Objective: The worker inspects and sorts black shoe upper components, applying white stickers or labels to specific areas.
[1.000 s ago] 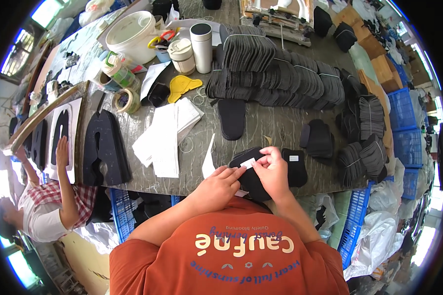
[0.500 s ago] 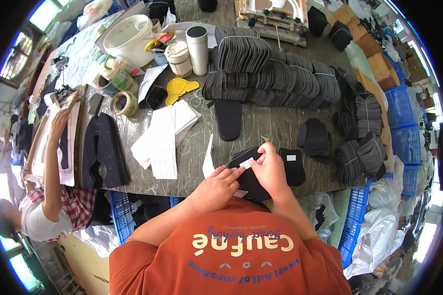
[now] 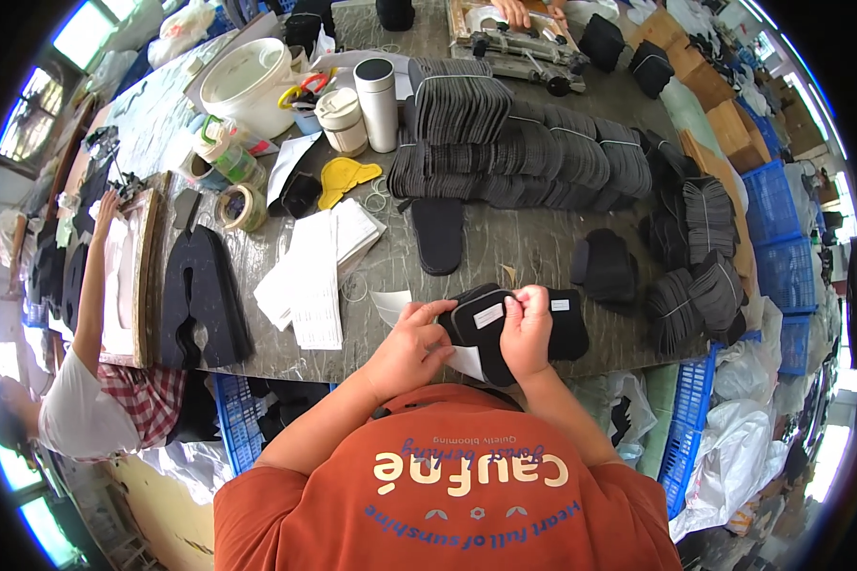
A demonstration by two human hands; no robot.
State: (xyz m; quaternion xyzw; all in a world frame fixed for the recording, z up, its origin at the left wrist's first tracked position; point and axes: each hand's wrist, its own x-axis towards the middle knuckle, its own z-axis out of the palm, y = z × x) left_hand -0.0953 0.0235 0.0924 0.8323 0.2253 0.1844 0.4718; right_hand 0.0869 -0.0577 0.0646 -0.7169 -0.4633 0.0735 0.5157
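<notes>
Before me at the table's near edge is a black insole [image 3: 487, 335] with a small white label [image 3: 488, 316] on its upper part. My right hand [image 3: 527, 333] grips its right edge, thumb close to the label. My left hand [image 3: 409, 344] is curled at the insole's left edge, index finger against it. A piece of white paper [image 3: 467, 363] shows beside my left thumb; whether that hand also holds it is unclear. Just right of my right hand lies another black insole [image 3: 568, 333] with a white label. A curled white strip [image 3: 388, 305] rests beyond my left hand.
A single dark insole [image 3: 436, 236] lies ahead, before long stacks of insoles [image 3: 533, 157]. White papers [image 3: 316, 276], a yellow template [image 3: 348, 179], a tape roll [image 3: 241, 207], a cup [image 3: 342, 126] and a flask [image 3: 378, 105] stand left. A co-worker [image 3: 90, 400] works at a frame [image 3: 143, 276].
My left hand has drawn back left from the label to the insole's edge, uncovering the label. My right hand has moved slightly down. The co-worker's arm has shifted, and hands appear at the far frame.
</notes>
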